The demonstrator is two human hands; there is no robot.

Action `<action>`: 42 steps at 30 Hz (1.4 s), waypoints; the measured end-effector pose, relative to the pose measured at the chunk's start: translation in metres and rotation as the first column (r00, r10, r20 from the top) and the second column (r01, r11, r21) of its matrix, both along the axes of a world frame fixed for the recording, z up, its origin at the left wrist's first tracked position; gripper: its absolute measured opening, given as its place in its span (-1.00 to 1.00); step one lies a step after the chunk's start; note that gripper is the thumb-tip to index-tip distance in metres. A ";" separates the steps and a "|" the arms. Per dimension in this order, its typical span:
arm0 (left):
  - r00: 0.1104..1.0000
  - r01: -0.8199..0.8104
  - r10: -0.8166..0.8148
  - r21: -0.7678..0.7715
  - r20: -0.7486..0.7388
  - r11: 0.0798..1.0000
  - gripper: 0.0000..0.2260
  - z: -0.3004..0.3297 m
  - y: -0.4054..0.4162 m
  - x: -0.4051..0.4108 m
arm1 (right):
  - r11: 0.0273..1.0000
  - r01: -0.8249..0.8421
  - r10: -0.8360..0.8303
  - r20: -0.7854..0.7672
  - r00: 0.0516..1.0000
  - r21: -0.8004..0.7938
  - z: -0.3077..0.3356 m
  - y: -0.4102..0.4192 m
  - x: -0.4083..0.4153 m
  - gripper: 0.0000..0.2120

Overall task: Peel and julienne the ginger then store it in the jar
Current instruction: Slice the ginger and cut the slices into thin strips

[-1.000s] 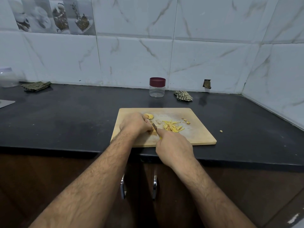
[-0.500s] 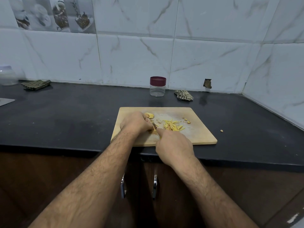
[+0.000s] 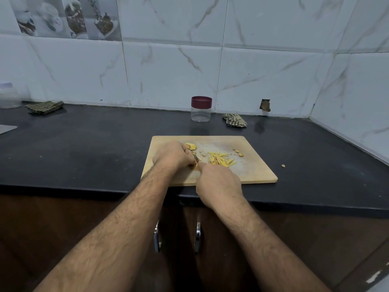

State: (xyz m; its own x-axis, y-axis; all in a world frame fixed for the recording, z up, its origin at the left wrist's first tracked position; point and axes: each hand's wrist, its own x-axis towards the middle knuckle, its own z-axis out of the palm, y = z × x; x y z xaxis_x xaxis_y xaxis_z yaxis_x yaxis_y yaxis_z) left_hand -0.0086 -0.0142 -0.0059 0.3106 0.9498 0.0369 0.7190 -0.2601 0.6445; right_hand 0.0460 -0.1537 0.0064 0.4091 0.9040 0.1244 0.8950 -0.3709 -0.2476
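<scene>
On the wooden cutting board, left hand curls down over a ginger piece — presumably to pin it for slicing. Right hand grasps the knife, blade against that piece. Cut julienne strips lie just right, clear of the blade. Jar stands behind the board, lid on — storing not yet begun.
</scene>
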 end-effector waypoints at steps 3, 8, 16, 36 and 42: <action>1.000 0.000 0.000 -0.013 0.005 1.000 -0.90 0.000 0.001 0.000 | 1.000 -0.011 0.012 0.037 0.999 -0.009 0.000 -0.005 -0.001 -0.56; 1.000 -0.004 0.004 -0.004 0.005 1.000 -0.87 -0.002 0.004 0.001 | 0.999 -0.031 0.033 0.058 0.998 -0.024 -0.009 -0.027 -0.001 -0.50; 1.000 0.009 -0.009 -0.005 0.005 1.000 -0.85 -0.003 0.003 0.000 | 0.999 -0.003 0.004 -0.029 1.000 0.051 -0.006 -0.021 0.005 -0.60; 1.000 0.016 -0.016 -0.023 0.002 1.000 -0.88 0.000 0.006 0.001 | 1.000 -0.011 0.011 0.038 0.999 0.005 -0.003 -0.005 -0.002 -0.54; 1.000 0.029 -0.029 -0.026 -0.003 0.999 -0.91 -0.001 0.005 0.000 | 0.999 -0.038 0.039 0.080 0.996 -0.017 -0.004 -0.011 -0.001 -0.57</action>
State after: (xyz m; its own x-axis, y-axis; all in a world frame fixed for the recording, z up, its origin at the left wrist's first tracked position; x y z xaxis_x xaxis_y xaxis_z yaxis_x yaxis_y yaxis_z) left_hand -0.0081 -0.0089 -0.0067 0.3382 0.9410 0.0115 0.7138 -0.2644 0.6485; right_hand 0.0454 -0.1650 0.0027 0.3629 0.9210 0.1416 0.9256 -0.3388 -0.1686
